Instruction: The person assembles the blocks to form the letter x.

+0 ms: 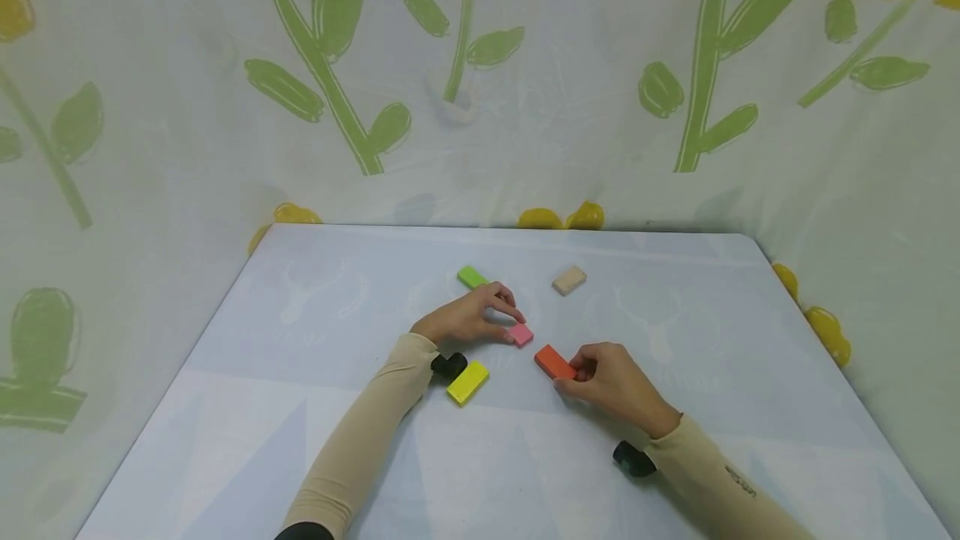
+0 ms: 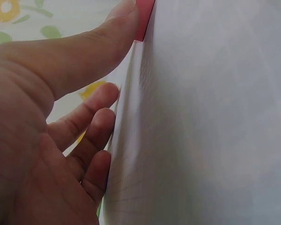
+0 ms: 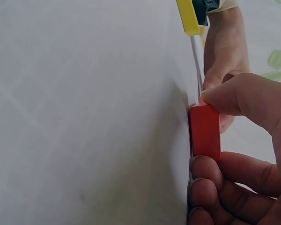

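Observation:
My left hand (image 1: 472, 317) pinches a pink block (image 1: 521, 334) between thumb and index finger, low over the table; the left wrist view shows the thumb against the pink block (image 2: 144, 18). To its right, my right hand (image 1: 618, 382) holds a red-orange block (image 1: 554, 362). In the right wrist view the thumb is on one end of that block (image 3: 206, 131) and a finger on the other. A bright green block (image 1: 471, 276) lies just behind my left hand, partly hidden by it. Beside the left wrist lies a yellow block (image 1: 468, 382).
A plain wooden block (image 1: 569, 280) lies farther back on the right. Everything lies on a pale table (image 1: 300, 432) with a flower-printed cloth (image 1: 555, 107) hanging behind it. Black wrist cameras, left (image 1: 448, 366) and right (image 1: 633, 459), sit close to the tabletop.

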A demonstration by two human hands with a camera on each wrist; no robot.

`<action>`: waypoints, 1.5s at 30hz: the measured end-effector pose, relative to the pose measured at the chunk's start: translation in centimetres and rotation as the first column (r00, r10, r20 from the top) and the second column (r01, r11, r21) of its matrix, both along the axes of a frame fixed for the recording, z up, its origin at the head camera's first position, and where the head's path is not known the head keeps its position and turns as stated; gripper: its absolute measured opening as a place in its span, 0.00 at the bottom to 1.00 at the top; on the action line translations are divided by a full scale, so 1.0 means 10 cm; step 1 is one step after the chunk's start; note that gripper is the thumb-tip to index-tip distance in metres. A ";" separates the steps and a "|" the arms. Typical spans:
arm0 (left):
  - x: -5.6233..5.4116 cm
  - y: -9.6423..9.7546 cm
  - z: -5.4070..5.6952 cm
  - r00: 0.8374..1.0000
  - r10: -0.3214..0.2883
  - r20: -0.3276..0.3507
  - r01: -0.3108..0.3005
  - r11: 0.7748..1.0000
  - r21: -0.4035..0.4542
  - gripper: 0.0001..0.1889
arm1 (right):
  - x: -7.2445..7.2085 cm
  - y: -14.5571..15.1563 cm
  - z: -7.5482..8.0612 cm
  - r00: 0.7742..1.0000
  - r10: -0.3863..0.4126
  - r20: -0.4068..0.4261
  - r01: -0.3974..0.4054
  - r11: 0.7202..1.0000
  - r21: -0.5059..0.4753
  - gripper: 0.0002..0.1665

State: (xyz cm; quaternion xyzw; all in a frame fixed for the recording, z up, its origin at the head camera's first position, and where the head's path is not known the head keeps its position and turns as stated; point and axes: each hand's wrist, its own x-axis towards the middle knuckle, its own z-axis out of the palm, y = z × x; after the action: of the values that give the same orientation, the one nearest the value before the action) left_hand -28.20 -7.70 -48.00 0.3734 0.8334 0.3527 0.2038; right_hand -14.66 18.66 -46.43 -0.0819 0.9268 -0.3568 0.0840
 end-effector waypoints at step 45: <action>0.03 0.00 0.01 0.999 0.032 0.043 -0.032 0.999 0.000 0.15 | -0.09 -0.08 -0.03 1.000 0.004 -0.026 -0.004 1.000 -0.007 0.11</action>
State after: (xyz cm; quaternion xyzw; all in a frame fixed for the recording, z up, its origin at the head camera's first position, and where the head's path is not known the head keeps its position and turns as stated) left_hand -27.94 -7.71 -47.94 0.3523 0.8348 0.3640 0.2157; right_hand -15.56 17.89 -46.77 -0.0885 0.9264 -0.3587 0.0726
